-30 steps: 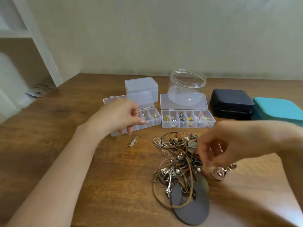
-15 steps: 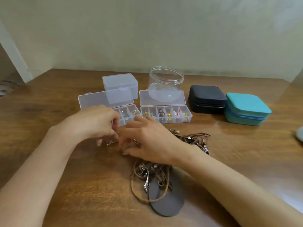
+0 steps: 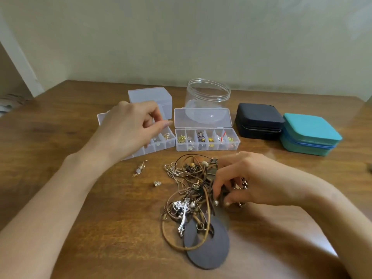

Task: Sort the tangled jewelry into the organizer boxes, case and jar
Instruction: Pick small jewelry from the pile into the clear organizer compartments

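Just brown wooden table [image 3: 120,228] under tangled jewelry [image 3: 191,198], pale wall [image 3: 201,37] behind

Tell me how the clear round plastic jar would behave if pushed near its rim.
The clear round plastic jar looks empty and thin-walled, so probably light and easy to slide. Standing upright without a lid, it may tip and then roll.

Soft, even light (pale glare on the table [image 3: 281,238] at lower right), slight blur, wide-angle bending at edges.
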`<action>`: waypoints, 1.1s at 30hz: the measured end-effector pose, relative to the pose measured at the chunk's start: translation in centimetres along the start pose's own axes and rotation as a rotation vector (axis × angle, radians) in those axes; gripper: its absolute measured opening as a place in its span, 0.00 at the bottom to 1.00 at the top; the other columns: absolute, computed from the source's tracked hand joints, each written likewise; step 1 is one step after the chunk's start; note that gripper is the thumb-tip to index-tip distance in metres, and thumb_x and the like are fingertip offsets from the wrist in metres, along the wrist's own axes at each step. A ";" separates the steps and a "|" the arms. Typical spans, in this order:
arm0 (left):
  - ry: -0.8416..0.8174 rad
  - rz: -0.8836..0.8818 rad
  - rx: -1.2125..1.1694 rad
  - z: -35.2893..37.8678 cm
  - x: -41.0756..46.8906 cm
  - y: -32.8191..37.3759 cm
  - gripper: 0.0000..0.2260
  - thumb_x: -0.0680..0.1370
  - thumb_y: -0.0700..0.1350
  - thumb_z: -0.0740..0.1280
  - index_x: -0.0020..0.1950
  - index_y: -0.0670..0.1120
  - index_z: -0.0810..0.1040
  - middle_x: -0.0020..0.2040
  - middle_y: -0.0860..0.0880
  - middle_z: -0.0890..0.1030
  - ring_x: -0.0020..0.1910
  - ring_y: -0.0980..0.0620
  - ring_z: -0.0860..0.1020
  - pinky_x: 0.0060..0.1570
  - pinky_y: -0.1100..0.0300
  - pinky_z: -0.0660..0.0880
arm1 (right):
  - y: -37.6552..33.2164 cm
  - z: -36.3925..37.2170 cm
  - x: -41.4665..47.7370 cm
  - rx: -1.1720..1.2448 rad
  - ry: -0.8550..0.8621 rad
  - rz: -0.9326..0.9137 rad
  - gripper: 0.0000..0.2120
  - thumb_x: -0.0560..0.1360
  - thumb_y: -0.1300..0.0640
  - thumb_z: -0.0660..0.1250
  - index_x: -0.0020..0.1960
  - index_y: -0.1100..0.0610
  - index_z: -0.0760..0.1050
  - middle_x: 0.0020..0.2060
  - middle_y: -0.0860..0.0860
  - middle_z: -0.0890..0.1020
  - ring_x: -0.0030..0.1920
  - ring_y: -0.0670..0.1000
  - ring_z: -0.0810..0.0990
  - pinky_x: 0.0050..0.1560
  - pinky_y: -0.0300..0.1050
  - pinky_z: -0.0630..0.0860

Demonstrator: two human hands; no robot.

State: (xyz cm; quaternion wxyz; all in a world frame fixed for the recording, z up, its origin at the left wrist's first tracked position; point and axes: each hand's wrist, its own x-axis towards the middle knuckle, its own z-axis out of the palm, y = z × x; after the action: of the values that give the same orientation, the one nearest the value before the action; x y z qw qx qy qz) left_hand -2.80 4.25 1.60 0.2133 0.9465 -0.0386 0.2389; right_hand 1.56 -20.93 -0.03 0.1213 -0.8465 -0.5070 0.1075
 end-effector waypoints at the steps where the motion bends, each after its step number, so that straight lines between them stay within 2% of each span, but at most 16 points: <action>1: 0.002 0.008 -0.018 0.0 0.0 0.1 0.07 0.75 0.51 0.66 0.40 0.50 0.74 0.24 0.54 0.75 0.29 0.61 0.78 0.37 0.68 0.69 | -0.2 0.0 0.0 0.023 0.027 -0.022 0.09 0.70 0.50 0.73 0.48 0.41 0.78 0.43 0.36 0.73 0.45 0.39 0.73 0.42 0.34 0.70; 6: -0.002 -0.031 0.003 0.0 -0.1 0.0 0.09 0.76 0.52 0.66 0.39 0.49 0.75 0.24 0.53 0.77 0.29 0.64 0.77 0.38 0.69 0.70 | -0.8 0.2 0.0 0.036 0.074 -0.051 0.06 0.70 0.51 0.73 0.46 0.42 0.79 0.42 0.38 0.74 0.45 0.42 0.74 0.42 0.36 0.72; 8: 0.031 -0.093 0.005 -0.2 0.1 -0.3 0.11 0.76 0.53 0.66 0.39 0.48 0.76 0.23 0.53 0.77 0.28 0.64 0.77 0.41 0.70 0.69 | -0.9 0.5 0.1 -0.013 0.055 -0.041 0.06 0.70 0.51 0.72 0.45 0.42 0.79 0.43 0.38 0.74 0.47 0.41 0.73 0.43 0.35 0.71; 10: 0.072 -0.181 -0.013 -0.7 0.3 -0.8 0.13 0.77 0.54 0.65 0.37 0.47 0.76 0.23 0.53 0.77 0.26 0.64 0.75 0.41 0.66 0.71 | -1.0 0.6 0.2 -0.038 0.053 -0.048 0.05 0.71 0.51 0.72 0.44 0.42 0.78 0.42 0.37 0.74 0.47 0.41 0.73 0.44 0.35 0.71; 13: 0.029 -0.286 0.008 -1.1 0.6 -1.3 0.14 0.77 0.55 0.64 0.36 0.48 0.78 0.23 0.51 0.77 0.22 0.60 0.74 0.35 0.63 0.73 | -0.8 0.2 -0.1 -0.012 0.018 -0.033 0.04 0.70 0.52 0.71 0.42 0.43 0.78 0.42 0.37 0.74 0.48 0.41 0.73 0.44 0.35 0.72; 15: -0.005 -0.311 0.015 -1.2 0.6 -1.3 0.15 0.77 0.55 0.64 0.37 0.47 0.78 0.23 0.51 0.78 0.21 0.57 0.74 0.30 0.63 0.70 | -0.5 -0.5 -0.5 0.075 0.000 -0.023 0.03 0.69 0.52 0.72 0.42 0.45 0.79 0.44 0.39 0.76 0.47 0.44 0.76 0.44 0.37 0.74; 18: -0.019 -0.303 0.005 -1.1 0.5 -1.1 0.14 0.77 0.54 0.64 0.37 0.47 0.77 0.23 0.51 0.78 0.20 0.58 0.74 0.30 0.63 0.69 | -0.2 -1.2 -0.9 0.151 -0.032 0.009 0.04 0.69 0.48 0.69 0.42 0.45 0.81 0.43 0.40 0.78 0.45 0.46 0.78 0.43 0.43 0.76; 20: -0.045 -0.303 0.006 -1.0 0.5 -0.8 0.13 0.77 0.54 0.65 0.37 0.47 0.77 0.24 0.51 0.78 0.21 0.57 0.74 0.30 0.63 0.69 | -0.1 -0.9 -0.9 0.112 -0.015 0.035 0.05 0.70 0.46 0.70 0.43 0.45 0.82 0.41 0.40 0.77 0.44 0.43 0.76 0.42 0.40 0.75; 24: -0.195 -0.349 0.075 -1.1 0.4 -0.7 0.14 0.76 0.55 0.66 0.36 0.46 0.78 0.24 0.50 0.79 0.22 0.55 0.74 0.31 0.62 0.70 | -0.7 -0.1 -0.2 -0.012 0.013 0.022 0.08 0.70 0.46 0.72 0.48 0.43 0.78 0.37 0.38 0.74 0.42 0.41 0.73 0.40 0.37 0.71; 29: -0.411 -0.368 0.152 -1.0 0.3 -1.2 0.15 0.74 0.57 0.67 0.37 0.46 0.78 0.23 0.51 0.79 0.19 0.60 0.73 0.32 0.62 0.72 | -0.9 -0.5 -0.5 -0.029 -0.085 0.071 0.09 0.71 0.48 0.71 0.50 0.40 0.75 0.38 0.40 0.75 0.41 0.42 0.73 0.39 0.35 0.69; 33: -0.635 -0.381 0.191 -1.1 0.0 -1.3 0.15 0.71 0.58 0.70 0.41 0.47 0.76 0.25 0.52 0.81 0.20 0.61 0.74 0.32 0.64 0.70 | -0.9 -0.7 -0.7 0.020 -0.080 0.105 0.08 0.71 0.46 0.70 0.49 0.43 0.76 0.38 0.43 0.78 0.40 0.44 0.76 0.40 0.40 0.74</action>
State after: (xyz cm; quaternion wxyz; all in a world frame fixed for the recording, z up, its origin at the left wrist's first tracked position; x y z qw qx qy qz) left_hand -3.01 5.88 1.96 0.1422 0.9792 0.0962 -0.1078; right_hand 0.69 -21.15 0.97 0.1035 -0.8656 -0.4654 0.1527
